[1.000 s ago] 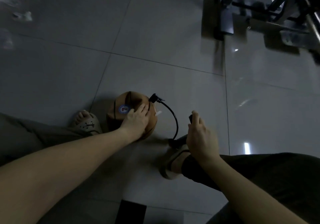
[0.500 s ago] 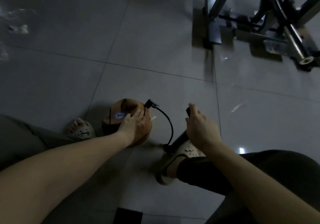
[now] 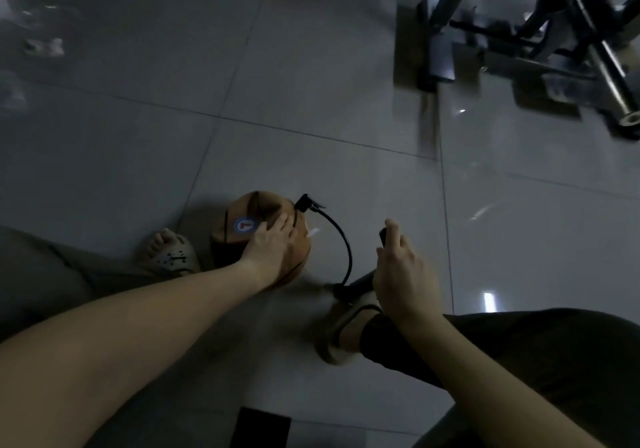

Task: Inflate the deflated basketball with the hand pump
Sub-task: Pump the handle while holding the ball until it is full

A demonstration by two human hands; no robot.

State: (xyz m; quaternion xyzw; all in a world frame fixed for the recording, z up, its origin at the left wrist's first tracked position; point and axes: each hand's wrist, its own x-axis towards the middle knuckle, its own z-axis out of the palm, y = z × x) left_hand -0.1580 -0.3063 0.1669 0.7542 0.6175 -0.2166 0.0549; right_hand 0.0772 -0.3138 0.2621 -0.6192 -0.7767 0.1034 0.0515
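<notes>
A dented brown basketball [image 3: 242,219] with a round blue-and-white label lies on the tiled floor between my feet. My left hand [image 3: 270,253] rests flat on its top right side, pressing it down. A black hose [image 3: 341,236] curves from a black connector [image 3: 306,203] at the ball's upper right down to the hand pump [image 3: 360,283]. The pump's base sits under my right sandal [image 3: 346,323]. My right hand [image 3: 401,274] is closed around the pump's black handle [image 3: 383,236], whose tip sticks out above my fingers; the pump's shaft is mostly hidden.
My left foot in a pale sandal [image 3: 169,257] stands left of the ball. A dark metal frame with bars and plates [image 3: 519,39] occupies the floor at the upper right. A black rectangular object [image 3: 263,427] lies at the bottom edge. Bare glossy tiles stretch behind the ball.
My right hand with the pump handle has shifted slightly. The left hand stays on the ball. The camera has tilted, so the metal frame shows more.
</notes>
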